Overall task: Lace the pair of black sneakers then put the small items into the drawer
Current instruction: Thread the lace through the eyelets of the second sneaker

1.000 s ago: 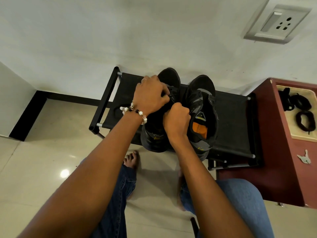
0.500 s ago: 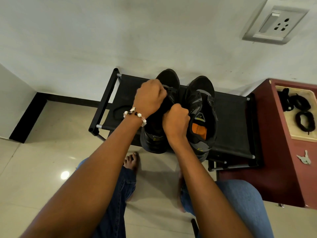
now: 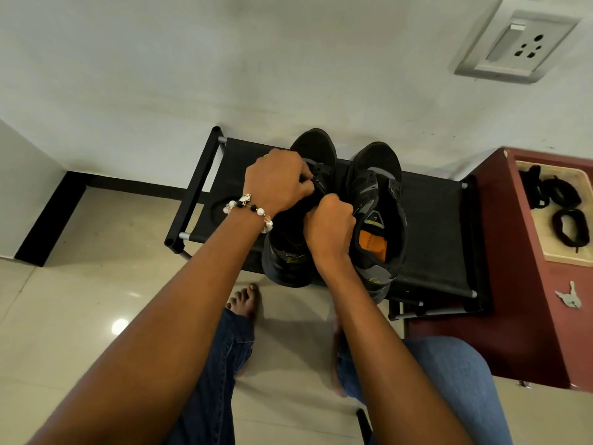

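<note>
Head view: your left hand (image 3: 278, 181) has slid a little back from the toe over the last second and now pinches the lace (image 3: 317, 184) at the left shoe (image 3: 316, 146); your right hand (image 3: 329, 224) stays clenched on the same shoe's upper, though what it grips is hidden. Both shoes stand on the rack (image 3: 433, 220), the right shoe (image 3: 378, 187) open, with no lace visible on it. That small shift suggests you are still on the first shoe. The bands (image 3: 571, 226) lie in the tray (image 3: 545, 248), the key (image 3: 569, 298) on the cabinet (image 3: 513, 316), all untouched.

Two sneakers (image 3: 375, 200), two hands (image 3: 279, 183).
</note>
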### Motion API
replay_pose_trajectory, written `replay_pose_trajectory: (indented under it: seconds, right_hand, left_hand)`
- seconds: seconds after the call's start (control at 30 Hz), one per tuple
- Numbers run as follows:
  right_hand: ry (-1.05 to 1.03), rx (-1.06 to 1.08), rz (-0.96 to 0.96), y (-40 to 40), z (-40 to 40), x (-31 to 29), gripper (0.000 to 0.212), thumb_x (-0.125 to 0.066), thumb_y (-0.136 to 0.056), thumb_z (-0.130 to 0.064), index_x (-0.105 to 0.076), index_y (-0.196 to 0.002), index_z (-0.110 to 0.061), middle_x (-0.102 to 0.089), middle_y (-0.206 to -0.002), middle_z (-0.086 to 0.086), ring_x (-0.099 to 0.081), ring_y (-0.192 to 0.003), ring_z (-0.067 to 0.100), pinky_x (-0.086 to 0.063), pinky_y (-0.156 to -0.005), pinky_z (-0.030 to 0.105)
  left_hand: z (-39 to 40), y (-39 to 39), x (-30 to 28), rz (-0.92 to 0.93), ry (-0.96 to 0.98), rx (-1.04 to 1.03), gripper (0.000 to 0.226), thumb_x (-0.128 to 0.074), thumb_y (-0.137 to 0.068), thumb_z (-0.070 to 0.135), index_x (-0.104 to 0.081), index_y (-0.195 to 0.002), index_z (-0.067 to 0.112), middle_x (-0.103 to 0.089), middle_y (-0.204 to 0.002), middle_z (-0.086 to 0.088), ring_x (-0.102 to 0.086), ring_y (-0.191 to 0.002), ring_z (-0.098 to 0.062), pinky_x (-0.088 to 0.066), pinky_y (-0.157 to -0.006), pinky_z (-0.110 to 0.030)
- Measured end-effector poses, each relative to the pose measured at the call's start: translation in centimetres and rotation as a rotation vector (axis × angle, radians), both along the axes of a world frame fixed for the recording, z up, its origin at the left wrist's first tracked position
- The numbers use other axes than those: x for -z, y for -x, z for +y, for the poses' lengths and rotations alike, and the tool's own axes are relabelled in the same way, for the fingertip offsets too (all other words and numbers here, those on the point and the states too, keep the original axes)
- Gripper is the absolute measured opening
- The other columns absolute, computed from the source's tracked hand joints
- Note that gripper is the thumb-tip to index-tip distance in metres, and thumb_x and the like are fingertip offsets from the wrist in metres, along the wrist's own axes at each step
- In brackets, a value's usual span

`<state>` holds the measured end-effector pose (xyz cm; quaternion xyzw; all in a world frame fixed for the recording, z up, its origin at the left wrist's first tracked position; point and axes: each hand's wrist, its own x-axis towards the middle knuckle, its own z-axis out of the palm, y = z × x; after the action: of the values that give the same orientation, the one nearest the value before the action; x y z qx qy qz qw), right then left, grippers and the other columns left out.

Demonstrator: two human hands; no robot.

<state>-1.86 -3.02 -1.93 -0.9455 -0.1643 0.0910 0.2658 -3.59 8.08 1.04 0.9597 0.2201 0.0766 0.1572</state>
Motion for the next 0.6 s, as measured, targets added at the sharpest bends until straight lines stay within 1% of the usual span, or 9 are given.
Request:
replay_pose_trajectory:
  seconds: [0.07,0.17,0.23,0.3,0.4,0.47,0.53,0.57,0.6]
  right_hand:
    - [0.004,-0.005,0.002,-0.1,0.0,0.1,0.02,-0.044,-0.099,-0.01,-0.057,-0.106,0.003,-0.063,-0.104,0.021,-0.063,-0.094,0.039,-0.037,-0.063,0.03]
    - [0.0,0.0,0.011,-0.2,0.0,0.1,0.019,-0.044,-0.098,-0.009,-0.057,-0.106,0.003,-0.063,-0.105,0.022,-0.063,-0.096,0.04,-0.038,-0.064,0.032]
    - [-0.001,0.001,0.015,-0.1,0.0,0.1,0.021,-0.044,-0.098,-0.008,-0.058,-0.107,0.004,-0.063,-0.107,0.022,-0.063,-0.097,0.041,-0.039,-0.065,0.033]
    - [-0.008,-0.003,0.017,-0.1,0.0,0.0,0.022,-0.044,-0.098,-0.009,-0.058,-0.108,0.004,-0.064,-0.107,0.023,-0.062,-0.097,0.042,-0.039,-0.065,0.033]
    - [-0.014,0.005,0.018,-0.1,0.0,0.0,0.023,-0.044,-0.098,-0.009,-0.058,-0.108,0.005,-0.064,-0.108,0.024,-0.062,-0.099,0.043,-0.037,-0.066,0.032]
    - [-0.01,0.021,0.027,-0.2,0.1,0.1,0.023,-0.044,-0.098,-0.009,-0.058,-0.108,0.006,-0.064,-0.107,0.024,-0.063,-0.098,0.042,-0.038,-0.065,0.032]
    - [-0.008,0.032,0.031,-0.2,0.3,0.2,0.023,-0.044,-0.098,-0.009,-0.059,-0.107,0.005,-0.064,-0.105,0.022,-0.064,-0.096,0.04,-0.039,-0.064,0.031]
    - [-0.009,0.034,0.028,-0.2,0.3,0.2,0.022,-0.044,-0.098,-0.009,-0.059,-0.107,0.005,-0.064,-0.104,0.022,-0.064,-0.095,0.04,-0.039,-0.063,0.031]
    - [-0.009,0.033,0.025,-0.2,0.3,0.2,0.022,-0.044,-0.098,-0.009,-0.059,-0.106,0.005,-0.064,-0.104,0.022,-0.064,-0.095,0.04,-0.04,-0.063,0.032]
  left_hand:
    - [-0.7,-0.1,-0.2,0.039,-0.106,-0.022,0.02,-0.06,-0.088,0.032,-0.074,-0.102,0.027,-0.067,-0.098,-0.004,-0.063,-0.08,-0.027,-0.042,-0.062,-0.029]
    - [-1.7,-0.5,0.3,0.042,-0.245,-0.06,0.019,-0.051,-0.094,0.026,-0.068,-0.097,0.017,-0.058,-0.085,-0.006,-0.047,-0.066,-0.023,-0.035,-0.057,-0.031]
    - [-1.7,-0.6,1.0,0.025,-0.276,-0.036,0.024,-0.042,-0.098,0.024,-0.062,-0.095,0.012,-0.051,-0.079,-0.004,-0.044,-0.065,-0.023,-0.032,-0.059,-0.032]
    - [-1.3,-0.6,1.2,0.01,-0.251,-0.022,0.027,-0.036,-0.1,0.024,-0.058,-0.097,0.009,-0.058,-0.085,-0.006,-0.05,-0.07,-0.027,-0.031,-0.062,-0.033]
    - [-0.9,-0.6,0.9,-0.02,-0.155,-0.05,0.03,-0.032,-0.104,0.023,-0.055,-0.105,0.003,-0.063,-0.101,-0.013,-0.059,-0.089,-0.033,-0.034,-0.071,-0.038]
    - [0.2,-0.4,0.9,-0.074,0.036,-0.149,0.029,-0.035,-0.103,0.02,-0.056,-0.106,-0.001,-0.064,-0.104,-0.016,-0.061,-0.095,-0.035,-0.042,-0.077,-0.04]
    - [1.6,0.0,1.3,-0.137,0.275,-0.184,0.023,-0.043,-0.101,0.014,-0.061,-0.106,0.001,-0.067,-0.107,-0.015,-0.064,-0.096,-0.03,-0.05,-0.084,-0.039]
    - [1.9,0.3,1.5,-0.162,0.356,-0.159,0.02,-0.047,-0.099,0.013,-0.064,-0.103,0.003,-0.068,-0.106,-0.012,-0.065,-0.096,-0.026,-0.051,-0.086,-0.036]
    - [1.9,0.4,1.5,-0.172,0.392,-0.11,0.017,-0.053,-0.097,0.015,-0.066,-0.101,0.005,-0.069,-0.103,-0.009,-0.065,-0.094,-0.022,-0.051,-0.086,-0.032]
